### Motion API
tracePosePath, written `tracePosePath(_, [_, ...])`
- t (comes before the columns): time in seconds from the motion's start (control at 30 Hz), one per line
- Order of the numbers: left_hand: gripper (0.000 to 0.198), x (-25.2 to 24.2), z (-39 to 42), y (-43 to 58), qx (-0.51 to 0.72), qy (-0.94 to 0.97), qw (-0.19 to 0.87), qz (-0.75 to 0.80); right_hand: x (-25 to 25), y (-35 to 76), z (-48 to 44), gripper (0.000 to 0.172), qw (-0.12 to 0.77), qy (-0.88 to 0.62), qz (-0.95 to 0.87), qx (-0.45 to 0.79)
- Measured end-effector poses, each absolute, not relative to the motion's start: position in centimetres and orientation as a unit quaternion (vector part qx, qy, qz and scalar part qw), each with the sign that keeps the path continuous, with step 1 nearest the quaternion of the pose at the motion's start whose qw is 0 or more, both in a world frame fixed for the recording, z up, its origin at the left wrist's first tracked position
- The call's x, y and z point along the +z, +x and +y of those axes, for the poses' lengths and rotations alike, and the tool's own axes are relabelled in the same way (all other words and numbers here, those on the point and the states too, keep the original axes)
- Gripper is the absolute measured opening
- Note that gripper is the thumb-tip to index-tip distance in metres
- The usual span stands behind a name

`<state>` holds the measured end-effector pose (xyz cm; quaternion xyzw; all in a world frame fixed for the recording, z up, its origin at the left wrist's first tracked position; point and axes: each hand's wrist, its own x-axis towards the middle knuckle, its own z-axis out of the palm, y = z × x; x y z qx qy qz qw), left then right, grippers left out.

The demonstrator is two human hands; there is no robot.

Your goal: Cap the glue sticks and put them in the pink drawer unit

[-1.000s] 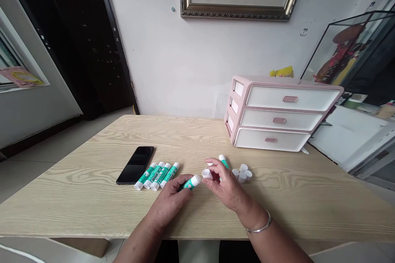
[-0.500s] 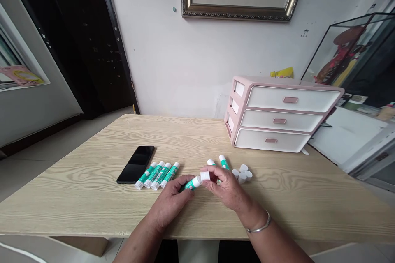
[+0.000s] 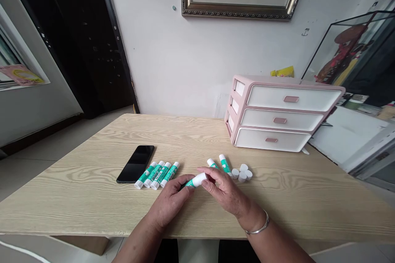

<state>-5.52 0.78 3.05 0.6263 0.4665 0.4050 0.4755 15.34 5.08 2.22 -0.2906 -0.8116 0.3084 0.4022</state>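
My left hand (image 3: 173,199) is closed around the green-and-white body of a glue stick (image 3: 190,183), tilted up to the right. A white cap (image 3: 201,178) sits on its upper end, in line with the tube. The thumb and fingers of my right hand (image 3: 224,189) are curled about this cap; its far end is partly hidden by them. To the left, several capped glue sticks (image 3: 161,176) lie side by side. Beyond my right hand lie two more glue sticks (image 3: 225,164), one partly covered by the fingers. Several loose white caps (image 3: 242,176) are grouped to their right.
A black phone (image 3: 135,164) lies at the left, close against the row of glue sticks. At the back right of the wooden table (image 3: 173,135) stands a pink-and-white drawer unit (image 3: 277,121). A yellow packet (image 3: 284,72) rests on top of it.
The cap in my right hand was apart from the glue stick's end and tilted; now it is on the stick. My left hand has stayed nearly in place.
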Motion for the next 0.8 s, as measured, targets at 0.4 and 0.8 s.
tracePosePath(0.4, [0.034, 3.1, 0.8, -5.1, 0.421, 0.629, 0.487, 0.436, 1.6, 14.1, 4.3, 0.05, 0.394, -0.244, -0.854, 0.234])
tracePosePath(0.8, [0.053, 1.3, 1.2, -5.6, 0.478, 0.543, 0.476, 0.499, 1.9, 14.7, 4.5, 0.022, 0.443, -0.294, -0.81, 0.248])
